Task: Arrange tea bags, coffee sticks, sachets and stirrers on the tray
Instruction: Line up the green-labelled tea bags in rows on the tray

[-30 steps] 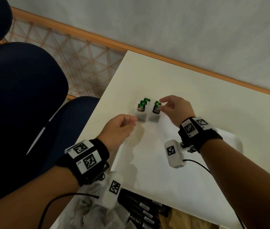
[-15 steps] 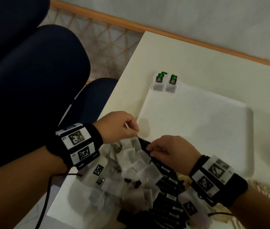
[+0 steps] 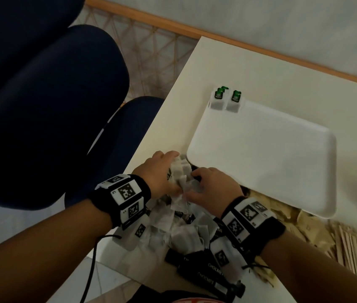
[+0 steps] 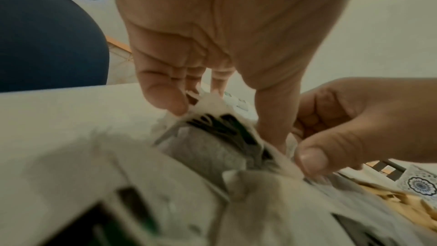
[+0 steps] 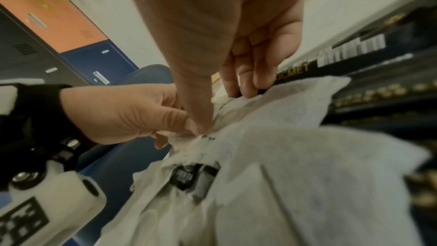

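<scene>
A white tray (image 3: 260, 160) lies on the table with two tea bags (image 3: 225, 102) carrying green tags in its far left corner. In front of the tray's near left corner is a heap of white tea bags (image 3: 186, 235). Both hands are in the top of this heap. My left hand (image 3: 174, 169) pinches a tea bag (image 4: 212, 117) between thumb and fingers (image 4: 165, 100). My right hand (image 3: 191, 184) pinches tea bag paper (image 5: 272, 104) right next to it, thumb (image 5: 198, 119) against the left hand (image 5: 132, 113). Black coffee sticks (image 3: 203, 274) lie under and beside the heap.
Brown sachets (image 3: 267, 204) and a bundle of wooden stirrers (image 3: 347, 248) lie along the tray's near edge to the right. A dark blue chair (image 3: 42, 106) stands left of the table. The table's left edge runs close to the left wrist.
Both hands drew back from the tea bags at the tray's far corner to the heap at the near edge. They now grip tea bags there, close together.
</scene>
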`<move>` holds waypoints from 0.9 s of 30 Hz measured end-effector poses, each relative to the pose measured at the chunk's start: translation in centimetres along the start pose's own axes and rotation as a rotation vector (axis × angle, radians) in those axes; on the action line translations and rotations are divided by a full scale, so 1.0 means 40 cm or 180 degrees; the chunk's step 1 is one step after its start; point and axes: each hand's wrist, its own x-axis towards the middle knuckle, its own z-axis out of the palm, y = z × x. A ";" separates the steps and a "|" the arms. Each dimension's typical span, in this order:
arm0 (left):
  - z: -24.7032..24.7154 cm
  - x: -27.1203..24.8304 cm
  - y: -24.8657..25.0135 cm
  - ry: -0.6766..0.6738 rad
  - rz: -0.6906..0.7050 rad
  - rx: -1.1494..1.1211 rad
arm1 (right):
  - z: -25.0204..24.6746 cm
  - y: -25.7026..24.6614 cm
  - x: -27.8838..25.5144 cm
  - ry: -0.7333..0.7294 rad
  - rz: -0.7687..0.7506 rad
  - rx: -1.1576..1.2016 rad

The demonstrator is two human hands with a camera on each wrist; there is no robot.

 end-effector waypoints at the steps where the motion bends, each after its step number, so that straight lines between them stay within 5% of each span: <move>1: 0.002 0.002 0.003 -0.0002 0.0001 -0.0065 | 0.003 -0.001 0.001 -0.0005 0.0038 -0.0025; 14: 0.021 0.047 0.039 0.0236 0.0141 -0.0257 | 0.028 0.005 -0.035 0.0209 -0.0059 -0.0156; 27: -0.006 0.031 0.012 0.0514 0.0101 -0.1447 | 0.037 0.017 -0.052 0.0508 -0.0274 -0.0154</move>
